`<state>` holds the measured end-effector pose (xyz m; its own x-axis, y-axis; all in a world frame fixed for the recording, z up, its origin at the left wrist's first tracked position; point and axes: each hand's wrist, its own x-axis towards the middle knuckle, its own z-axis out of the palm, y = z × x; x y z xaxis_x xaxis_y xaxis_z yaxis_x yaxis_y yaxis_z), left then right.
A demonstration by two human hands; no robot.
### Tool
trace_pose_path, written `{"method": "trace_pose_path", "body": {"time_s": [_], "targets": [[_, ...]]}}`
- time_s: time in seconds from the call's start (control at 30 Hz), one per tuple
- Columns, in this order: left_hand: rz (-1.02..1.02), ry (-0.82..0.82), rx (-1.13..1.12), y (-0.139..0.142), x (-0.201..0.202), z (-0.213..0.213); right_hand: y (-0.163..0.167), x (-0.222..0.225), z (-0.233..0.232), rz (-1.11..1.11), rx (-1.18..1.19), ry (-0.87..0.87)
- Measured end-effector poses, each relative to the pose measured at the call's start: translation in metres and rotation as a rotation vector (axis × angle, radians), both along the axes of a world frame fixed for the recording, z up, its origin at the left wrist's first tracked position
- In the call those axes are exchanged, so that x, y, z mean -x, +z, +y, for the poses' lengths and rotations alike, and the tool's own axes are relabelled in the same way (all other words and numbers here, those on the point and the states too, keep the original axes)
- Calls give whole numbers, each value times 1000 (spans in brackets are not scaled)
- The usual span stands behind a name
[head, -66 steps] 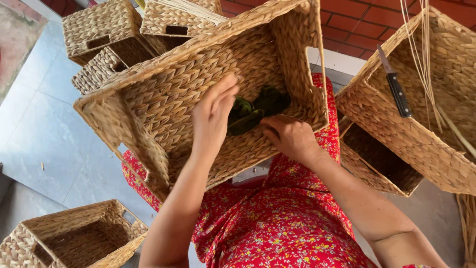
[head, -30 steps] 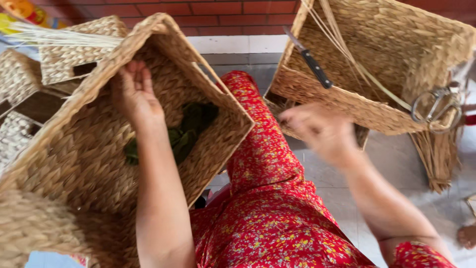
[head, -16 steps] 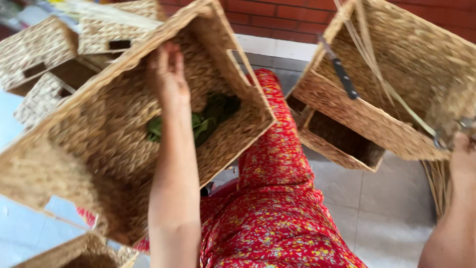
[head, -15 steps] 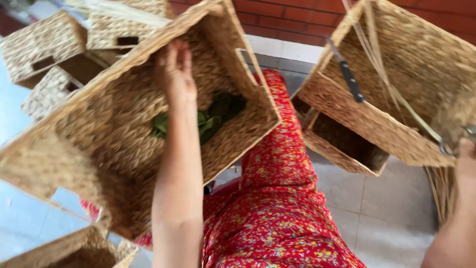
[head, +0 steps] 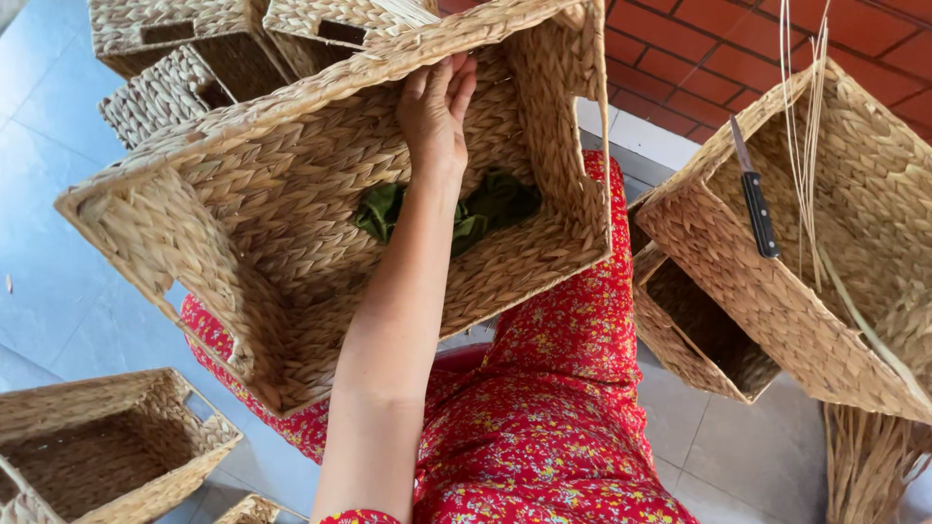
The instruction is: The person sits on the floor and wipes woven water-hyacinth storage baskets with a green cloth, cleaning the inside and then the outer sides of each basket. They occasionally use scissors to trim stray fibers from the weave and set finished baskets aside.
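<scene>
Our left hand (head: 434,109) reaches deep into the large woven basket (head: 291,223) that lies tipped on our lap. Its fingers (head: 456,82) are stretched out and pressed flat against the inner wall near the rim, gripping nothing. Our right hand is out of view, so we cannot tell what it is doing.

Just below our wrist, a bundle of green leaves (head: 466,209) sits loose against the basket's bottom panel, partly hidden by our forearm. The basket rests on our red flowered dress (head: 553,427), with its open mouth turned toward us.

We judge the hold to be weak. One flat palm steadies a wide, light basket, and if our knees shift it could roll off onto the tiled floor (head: 58,165). The leaves would likely spill out with it.

To our right, a second big basket (head: 835,291) leans against the brick wall (head: 738,49). A dark-handled knife (head: 755,199) is stuck in its rim, and the handle hangs near our leg. A bump from the basket on our lap, or a careless reach across, could knock the knife loose or bring our skin against the blade. Thin reed strands (head: 801,126) stand up beside it and could snag.

Smaller baskets (head: 97,456) crowd the floor at our left, leaving little room to set anything down.
</scene>
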<state>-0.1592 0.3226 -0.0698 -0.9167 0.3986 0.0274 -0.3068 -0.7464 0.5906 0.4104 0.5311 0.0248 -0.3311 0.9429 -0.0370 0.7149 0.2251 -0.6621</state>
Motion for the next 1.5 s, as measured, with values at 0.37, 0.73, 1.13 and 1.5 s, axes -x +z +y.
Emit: {"method": "trace_pose_path", "body": {"time_s": [0.37, 0.73, 1.13, 1.5], "targets": [[0, -14, 129, 4, -5, 4, 133, 170, -106, -47, -33, 789], [-12, 39, 158, 7, -6, 9, 160, 367, -128, -385, -352, 969], [20, 58, 176, 13, -9, 9, 141, 407, -119, -389, -400, 964], [65, 103, 188, 15, -13, 9, 143, 411, -120, -309, -509, 1056]]}}
